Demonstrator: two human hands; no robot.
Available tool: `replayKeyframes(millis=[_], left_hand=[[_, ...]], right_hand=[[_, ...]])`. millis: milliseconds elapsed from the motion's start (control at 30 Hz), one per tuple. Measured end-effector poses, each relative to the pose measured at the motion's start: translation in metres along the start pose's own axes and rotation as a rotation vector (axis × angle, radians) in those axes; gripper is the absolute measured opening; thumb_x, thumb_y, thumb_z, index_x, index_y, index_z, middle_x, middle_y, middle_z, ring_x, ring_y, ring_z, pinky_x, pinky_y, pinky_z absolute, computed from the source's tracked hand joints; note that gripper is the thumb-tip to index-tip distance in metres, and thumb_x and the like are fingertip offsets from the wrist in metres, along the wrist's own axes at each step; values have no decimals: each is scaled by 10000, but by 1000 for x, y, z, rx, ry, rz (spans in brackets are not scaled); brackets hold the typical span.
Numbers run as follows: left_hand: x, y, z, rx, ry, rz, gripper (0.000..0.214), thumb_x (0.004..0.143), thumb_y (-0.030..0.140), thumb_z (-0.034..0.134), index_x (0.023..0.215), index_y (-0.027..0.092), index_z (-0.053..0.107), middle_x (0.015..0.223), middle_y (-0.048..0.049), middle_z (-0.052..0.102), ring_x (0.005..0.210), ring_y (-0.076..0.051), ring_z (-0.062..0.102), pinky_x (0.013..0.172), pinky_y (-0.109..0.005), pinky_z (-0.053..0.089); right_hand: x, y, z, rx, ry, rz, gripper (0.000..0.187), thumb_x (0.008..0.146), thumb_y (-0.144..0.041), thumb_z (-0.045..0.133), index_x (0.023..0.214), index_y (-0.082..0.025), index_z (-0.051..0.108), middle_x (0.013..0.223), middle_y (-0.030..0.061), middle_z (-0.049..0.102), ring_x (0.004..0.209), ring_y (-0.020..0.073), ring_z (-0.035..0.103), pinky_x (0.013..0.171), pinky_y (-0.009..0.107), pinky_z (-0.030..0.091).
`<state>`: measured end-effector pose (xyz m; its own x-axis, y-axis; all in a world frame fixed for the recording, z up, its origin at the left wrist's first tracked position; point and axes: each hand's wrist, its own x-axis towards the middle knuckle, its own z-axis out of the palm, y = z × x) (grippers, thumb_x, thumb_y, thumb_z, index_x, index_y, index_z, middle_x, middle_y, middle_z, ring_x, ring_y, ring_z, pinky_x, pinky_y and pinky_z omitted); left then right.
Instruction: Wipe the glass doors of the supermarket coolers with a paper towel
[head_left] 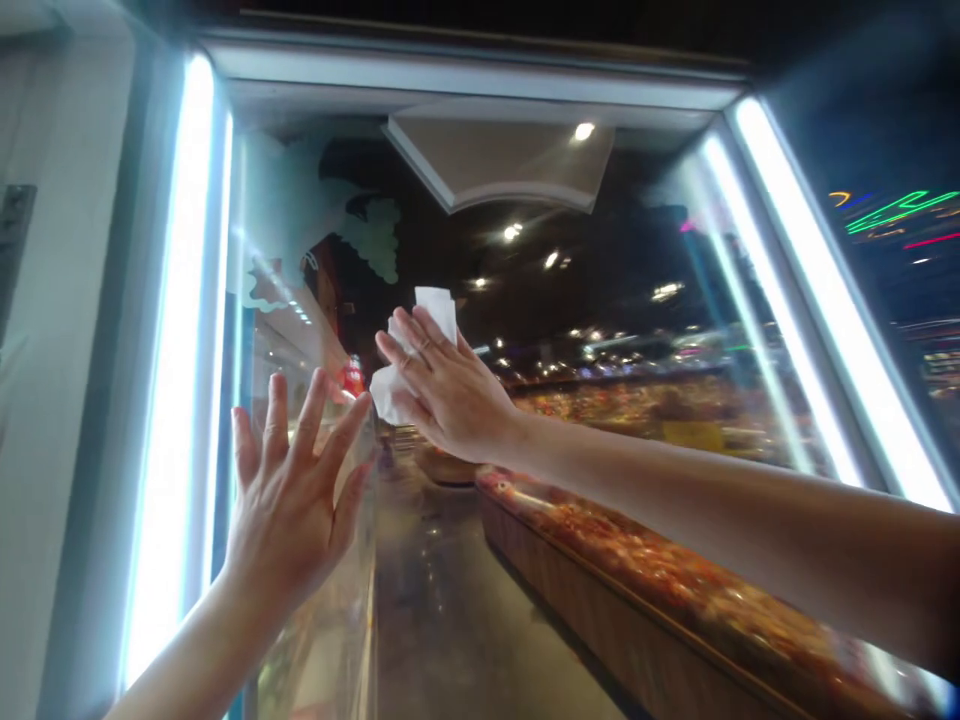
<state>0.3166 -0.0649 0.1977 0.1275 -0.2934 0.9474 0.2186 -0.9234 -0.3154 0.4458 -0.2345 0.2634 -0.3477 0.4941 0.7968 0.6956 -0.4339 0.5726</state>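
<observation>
My right hand [442,385] presses a folded white tissue [439,308] flat against a glass pane [600,300], fingers stretched over it. My left hand [289,490] lies open with fingers spread against the same glass, lower and to the left, holding nothing. The two hands are a short gap apart. Part of the tissue is hidden under my right palm.
Bright white light strips run up the left frame [180,350] and the right frame [817,300] of the pane. A frosted decal [300,220] marks the upper left glass. Through it I see a shop aisle [450,600] and a long display counter [660,590] of goods.
</observation>
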Motion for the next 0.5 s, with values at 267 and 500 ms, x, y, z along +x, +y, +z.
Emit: replayKeyframes(millis=[267,500], left_hand=[[39,-2,13,37,134,102,741,1000,351,447,1631,428,66,1732,-12,150,1598,-358,27,1281,-704,84],[99,31,33,15,204,181,589,1016,386,420,1594,303,338,1701,-87,267,1601,-367,80,1254,-725,136]], right_hand=[[4,54,-13,-72,-41,-24,537,1086,-372,384,1614,-287,330,1728,68,186,1612,262,19,1287,574,213],[-17,108,-34,-73,-40,25,543,1094,-341,329,1632,-284,283,1723,22,212,1613,223,54,1306,540,187]])
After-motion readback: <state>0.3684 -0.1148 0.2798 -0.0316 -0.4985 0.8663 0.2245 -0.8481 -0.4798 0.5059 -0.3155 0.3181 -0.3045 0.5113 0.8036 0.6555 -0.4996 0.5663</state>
